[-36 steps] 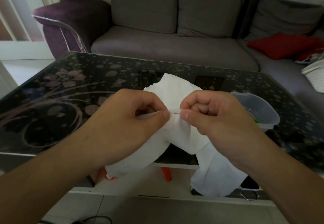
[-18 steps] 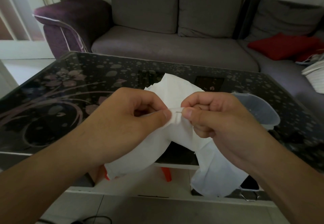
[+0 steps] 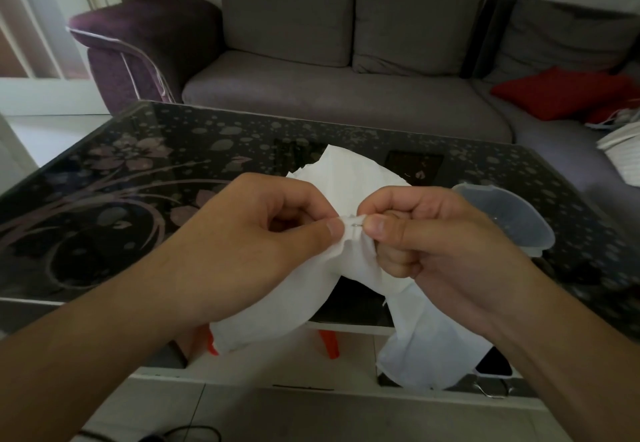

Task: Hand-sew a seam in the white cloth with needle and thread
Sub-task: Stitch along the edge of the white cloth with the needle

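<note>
white cloth (image 3: 349, 182): bunched, crumpled, draped over table edge | needle (image 3: 357, 223): thin, horizontal, tip in fold

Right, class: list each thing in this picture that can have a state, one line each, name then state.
white cloth: bunched, held up between both hands, ends hanging.
needle: pushed into the folded cloth edge, a short part showing.
left hand: pinches the cloth fold.
right hand: pinches the needle.
plastic container: open, on the glass table.
</note>
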Tool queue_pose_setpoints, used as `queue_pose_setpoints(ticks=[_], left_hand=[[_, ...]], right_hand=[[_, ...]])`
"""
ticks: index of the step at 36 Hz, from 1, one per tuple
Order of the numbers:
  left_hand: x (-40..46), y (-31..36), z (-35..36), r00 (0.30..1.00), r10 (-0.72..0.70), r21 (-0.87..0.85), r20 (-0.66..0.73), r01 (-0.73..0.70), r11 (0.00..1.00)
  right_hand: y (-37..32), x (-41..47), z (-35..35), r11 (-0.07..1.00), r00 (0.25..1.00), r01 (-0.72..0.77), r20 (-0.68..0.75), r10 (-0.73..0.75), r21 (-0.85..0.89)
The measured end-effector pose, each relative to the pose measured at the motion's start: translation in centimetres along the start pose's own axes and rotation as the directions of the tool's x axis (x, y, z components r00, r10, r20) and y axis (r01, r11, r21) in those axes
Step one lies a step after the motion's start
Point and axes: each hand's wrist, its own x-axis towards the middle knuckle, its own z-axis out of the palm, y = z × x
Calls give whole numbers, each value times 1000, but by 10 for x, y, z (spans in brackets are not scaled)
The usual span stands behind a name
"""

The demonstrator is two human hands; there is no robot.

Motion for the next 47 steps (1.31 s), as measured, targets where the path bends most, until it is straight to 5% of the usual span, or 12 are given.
queue_pose_setpoints(ticks=[28,47], left_hand=[[4,-12,1,997,-3,-119,82,13,993],[5,-6,-4,995,-60,-314,77,82,946]], right_hand=[[2,0,1,999,992,-35,118,36,-15],[-11,-6,-6,993,997,-37,-71,30,-111]])
